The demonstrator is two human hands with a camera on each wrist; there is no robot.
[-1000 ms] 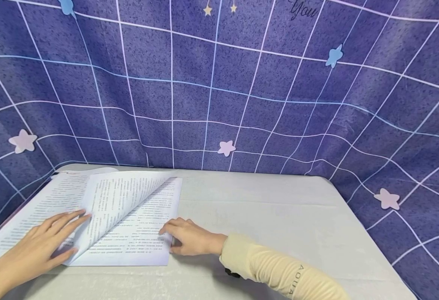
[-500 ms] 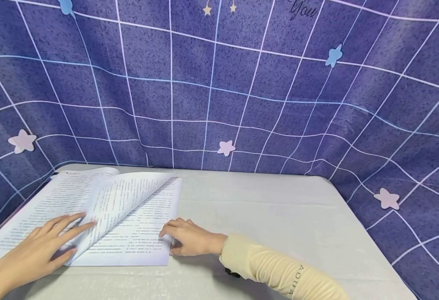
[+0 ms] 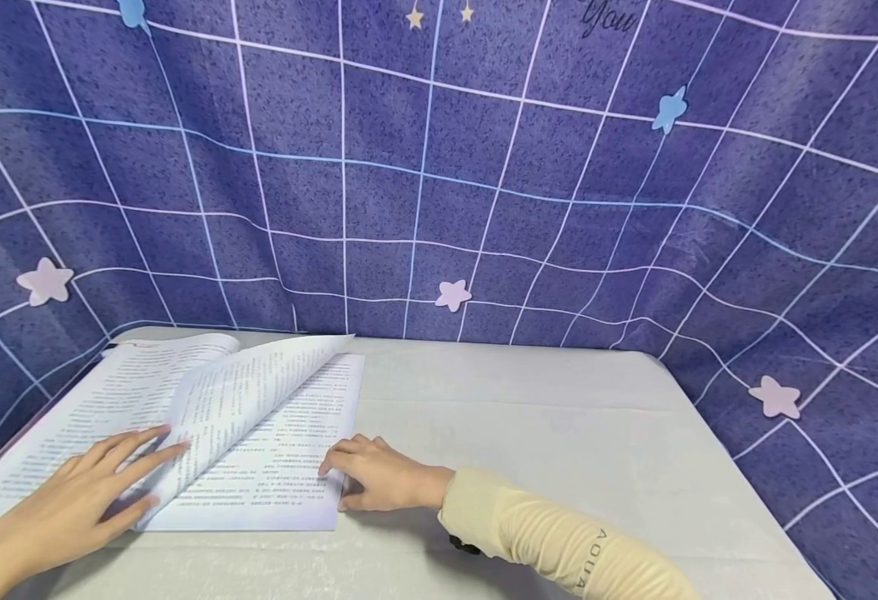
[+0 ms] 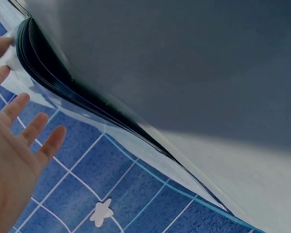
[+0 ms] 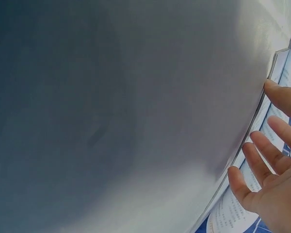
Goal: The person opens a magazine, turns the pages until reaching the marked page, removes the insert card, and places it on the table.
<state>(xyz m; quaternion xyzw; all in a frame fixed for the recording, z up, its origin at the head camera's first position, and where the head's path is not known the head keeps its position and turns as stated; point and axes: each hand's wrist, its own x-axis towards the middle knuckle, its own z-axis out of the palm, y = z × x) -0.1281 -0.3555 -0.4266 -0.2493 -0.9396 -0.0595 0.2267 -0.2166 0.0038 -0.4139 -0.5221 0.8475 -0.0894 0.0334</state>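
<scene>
An open book with printed pages lies at the left of the table. One page stands curled up from its right side, its far corner lifted, with the printed right page visible beneath. My left hand rests across the near middle of the book, fingers spread, fingertips at the curled page. In the left wrist view that hand shows extended fingers beside the curved page edges. At the right edge of the book, my right hand touches the page with slightly bent fingers, thumb by the edge.
A pale cloth covers the table, which stretches to the right of the book. Behind it hangs a blue curtain with grid lines and stars. A cream sleeve covers the right forearm.
The far corner of the curled page has risen a little. My left fingers have shifted slightly and spread wider against that page. The right hand has stayed in place.
</scene>
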